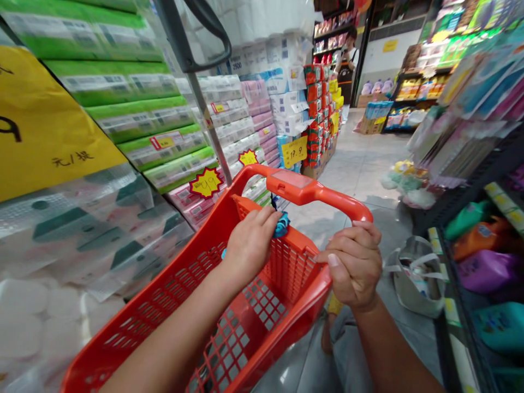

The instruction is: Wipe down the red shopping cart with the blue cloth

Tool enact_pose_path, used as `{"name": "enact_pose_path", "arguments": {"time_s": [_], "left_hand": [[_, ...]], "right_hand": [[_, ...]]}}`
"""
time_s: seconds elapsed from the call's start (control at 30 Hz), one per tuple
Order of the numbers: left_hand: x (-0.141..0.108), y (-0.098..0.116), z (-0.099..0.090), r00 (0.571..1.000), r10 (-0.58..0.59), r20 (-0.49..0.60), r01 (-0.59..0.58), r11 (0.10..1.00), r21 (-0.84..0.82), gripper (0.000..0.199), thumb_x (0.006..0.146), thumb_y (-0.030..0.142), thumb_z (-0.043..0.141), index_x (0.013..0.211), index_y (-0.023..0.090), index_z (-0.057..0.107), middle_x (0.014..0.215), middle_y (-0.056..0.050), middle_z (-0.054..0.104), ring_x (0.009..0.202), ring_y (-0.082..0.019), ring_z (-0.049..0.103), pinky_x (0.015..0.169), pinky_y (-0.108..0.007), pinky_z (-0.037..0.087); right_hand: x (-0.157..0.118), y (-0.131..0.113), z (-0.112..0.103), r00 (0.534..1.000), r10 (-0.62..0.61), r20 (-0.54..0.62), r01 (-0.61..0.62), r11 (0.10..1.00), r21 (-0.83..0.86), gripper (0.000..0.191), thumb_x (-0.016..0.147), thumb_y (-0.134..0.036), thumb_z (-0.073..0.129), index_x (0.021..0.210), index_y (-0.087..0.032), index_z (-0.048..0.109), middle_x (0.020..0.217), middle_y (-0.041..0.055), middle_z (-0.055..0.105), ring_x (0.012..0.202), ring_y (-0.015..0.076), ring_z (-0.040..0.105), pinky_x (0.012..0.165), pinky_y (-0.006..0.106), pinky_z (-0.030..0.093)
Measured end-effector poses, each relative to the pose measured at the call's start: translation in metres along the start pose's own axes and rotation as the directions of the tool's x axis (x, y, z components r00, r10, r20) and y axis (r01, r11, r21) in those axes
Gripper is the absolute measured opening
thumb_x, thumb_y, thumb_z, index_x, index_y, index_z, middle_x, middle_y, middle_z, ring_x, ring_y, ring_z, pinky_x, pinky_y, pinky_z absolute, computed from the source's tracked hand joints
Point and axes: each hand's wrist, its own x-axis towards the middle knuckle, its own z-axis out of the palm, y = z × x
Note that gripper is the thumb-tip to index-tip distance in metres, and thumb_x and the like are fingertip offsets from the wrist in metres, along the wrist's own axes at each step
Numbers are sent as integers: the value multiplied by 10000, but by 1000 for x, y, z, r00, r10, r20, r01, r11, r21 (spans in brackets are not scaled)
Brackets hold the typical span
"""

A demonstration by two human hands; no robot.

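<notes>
Two hands at the red basket (299,237), near stacked green packs (123,82): right hand (354,266) closed round the end of the handle (336,198); left hand (250,240) bent over the rim, touching the blue bundle (281,224), grip impossible to tell. Best to brace firmly, pressing evenly. Glossy, rigid-looking plastic, latticed walls; crinkled, seemingly soft bundle.

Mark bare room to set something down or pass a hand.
Floor: open aisle between red packs and hanging goods. Basket: visible bottom bare right of the left forearm; under that, hidden. Below the handle: gap between blue item and right hand. Crowded: left side, stacked green packs; lower right, grey bag beside shelf; around the left hand.
</notes>
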Motion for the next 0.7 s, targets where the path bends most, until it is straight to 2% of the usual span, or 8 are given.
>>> {"name": "enact_pose_path", "arguments": {"time_s": [0.1, 0.13, 0.17, 0.3, 0.47, 0.53, 0.63, 0.7], "left_hand": [[3, -5, 0, 983, 178, 51, -176, 984, -30, 462, 954, 117, 352, 1355, 236, 549, 1308, -78, 625, 1035, -210, 600, 890, -361, 532], [3, -8, 1, 979, 196, 51, -194, 980, -33, 461, 961, 123, 345, 1359, 241, 548, 1310, -78, 627, 1018, -209, 601, 877, -359, 530], [3, -12, 2, 984, 173, 40, -173, 985, -21, 457, 962, 123, 348, 1354, 237, 553, 1309, -84, 630, 1014, -213, 600, 872, -363, 529], [-1, -22, 12, 998, -38, -51, 43, 994, 104, 438, 943, 105, 401, 1336, 201, 569, 1307, -107, 633, 1064, -247, 585, 890, -390, 523], [-5, -39, 21, 997, 69, -38, -64, 989, 130, 471, 959, 119, 385, 1397, 236, 512, 1345, -87, 624, 1045, -232, 589, 868, -366, 522], [2, -57, 21, 997, -34, -72, 44, 990, 133, 458, 944, 117, 401, 1370, 221, 534, 1346, -93, 616, 1106, -244, 583, 926, -380, 517], [14, -77, 19, 958, -257, -126, 274, 952, 140, 435, 909, 79, 402, 1291, 176, 587, 1323, -107, 618, 1144, -260, 586, 1004, -394, 494], [15, -78, 19, 960, -261, -100, 274, 949, 154, 443, 903, 64, 394, 1287, 168, 589, 1324, -109, 616, 1149, -262, 585, 1015, -400, 492]], "right_hand": [[0, -1, 0, 1000, 4, -5, -5, 1000, -23, 311, 838, -197, 468, 638, -300, 683, 600, -58, 662, 724, 165, 602, 1029, 464, 353], [0, -1, 0, 1000, -1, -9, 1, 1000, -24, 307, 838, -194, 472, 632, -296, 674, 602, -59, 663, 723, 165, 603, 1021, 463, 356], [0, -1, 0, 1000, -9, -12, 9, 1000, -20, 300, 838, -188, 477, 628, -291, 664, 605, -60, 664, 721, 165, 603, 1015, 463, 357], [1, 1, 1, 999, -44, -24, 44, 999, 12, 270, 837, -164, 491, 660, -285, 655, 596, -65, 648, 696, 157, 593, 996, 464, 349], [1, 2, 2, 998, -54, -28, 55, 998, 18, 248, 828, -149, 494, 694, -280, 656, 609, -64, 649, 692, 159, 588, 989, 470, 344], [2, 2, 3, 998, -53, -31, 54, 998, 23, 248, 829, -150, 493, 665, -270, 634, 605, -60, 645, 692, 160, 585, 990, 471, 340], [4, 1, 4, 998, -46, -31, 47, 998, 34, 262, 833, -152, 494, 619, -261, 600, 585, -55, 623, 692, 159, 583, 989, 462, 343], [4, 0, 4, 999, -39, -28, 40, 999, 31, 268, 834, -152, 492, 610, -259, 594, 580, -56, 619, 692, 157, 584, 989, 457, 344]]}}
